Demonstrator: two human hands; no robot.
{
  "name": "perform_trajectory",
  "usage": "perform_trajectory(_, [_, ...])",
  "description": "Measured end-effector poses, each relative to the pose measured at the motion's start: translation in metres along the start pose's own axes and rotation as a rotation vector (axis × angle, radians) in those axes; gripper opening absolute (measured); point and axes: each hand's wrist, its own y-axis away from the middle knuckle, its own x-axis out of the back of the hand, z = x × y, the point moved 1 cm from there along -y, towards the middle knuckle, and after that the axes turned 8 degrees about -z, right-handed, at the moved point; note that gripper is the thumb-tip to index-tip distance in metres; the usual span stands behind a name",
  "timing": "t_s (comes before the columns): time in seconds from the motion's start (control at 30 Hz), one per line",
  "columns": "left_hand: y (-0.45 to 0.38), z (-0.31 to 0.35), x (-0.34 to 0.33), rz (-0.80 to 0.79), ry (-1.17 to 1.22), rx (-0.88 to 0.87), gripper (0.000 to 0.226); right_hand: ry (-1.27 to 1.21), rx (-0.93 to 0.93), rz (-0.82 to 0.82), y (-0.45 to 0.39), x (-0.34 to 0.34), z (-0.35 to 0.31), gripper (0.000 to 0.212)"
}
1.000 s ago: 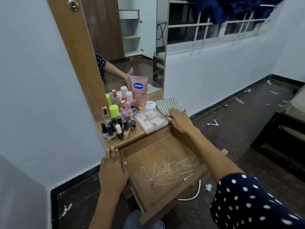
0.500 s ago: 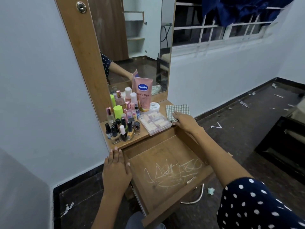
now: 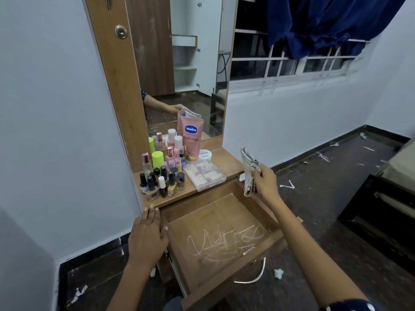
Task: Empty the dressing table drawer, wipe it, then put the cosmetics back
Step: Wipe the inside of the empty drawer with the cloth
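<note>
The wooden drawer (image 3: 272, 240) is pulled out below the dressing table top; its floor holds no items and shows white scribble marks. My left hand (image 3: 147, 237) rests flat on the drawer's left edge, fingers together. My right hand (image 3: 265, 182) holds a folded checked cloth (image 3: 248, 169) in the air over the drawer's far right corner. On the table top (image 3: 229, 163) stand a pink Vaseline tube (image 3: 190, 138), several nail polish bottles (image 3: 161, 182), perfume bottles, a white jar (image 3: 204, 155) and a clear plastic case (image 3: 204, 175).
A mirror (image 3: 186, 68) in a wooden frame rises behind the cosmetics. The white wall is close on the left. The drawer's curved metal handle (image 3: 258, 274) hangs at its front. Scraps of paper litter the dark floor (image 3: 325, 191). Dark furniture (image 3: 381, 216) stands at the right.
My right hand has picked the checked cloth up from the table top and lifted it over the drawer. My left hand stays on the drawer's left edge.
</note>
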Motion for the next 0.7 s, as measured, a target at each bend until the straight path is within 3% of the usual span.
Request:
perform_trajectory(0.2, [0.017,-0.013,-0.008,-0.100,-0.038,-0.123,0.067,-0.743,-0.196,-0.153,0.073,-0.003,-0.011,0.024])
perform_trajectory(0.3, [0.028,-0.015,-0.013,-0.221,-0.024,-0.187,0.103,-0.968,-0.290,-0.232,0.100,-0.023,-0.014,0.029])
perform_trajectory(0.4, [0.026,-0.018,-0.022,-0.296,0.003,-0.160,0.125,-1.025,-0.355,-0.281,0.113,-0.046,-0.019,0.028])
perform_trajectory(0.7, [0.017,-0.003,-0.020,-0.324,0.062,-0.173,0.135,-0.993,-0.460,-0.309,0.124,-0.073,-0.009,0.032])
